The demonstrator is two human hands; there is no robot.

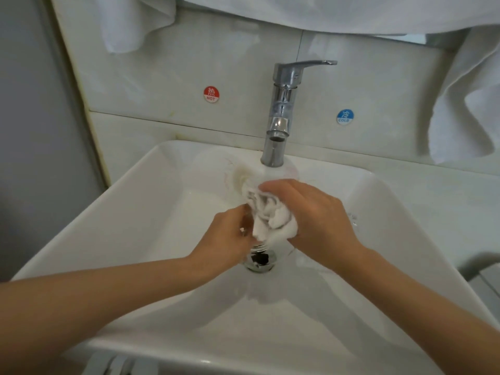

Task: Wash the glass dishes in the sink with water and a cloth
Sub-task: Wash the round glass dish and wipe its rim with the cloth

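Holding clear glass point(244, 175), left hand point(226, 239) meets right hand's point(311, 215) crumpled white cloth point(267, 220).

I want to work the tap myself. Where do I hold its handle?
Hold the handle by its thin free end, which sticks out to the right on top of the tap. Come from above right, clear of the left hand holding the glass and the right hand gripping the cloth below.
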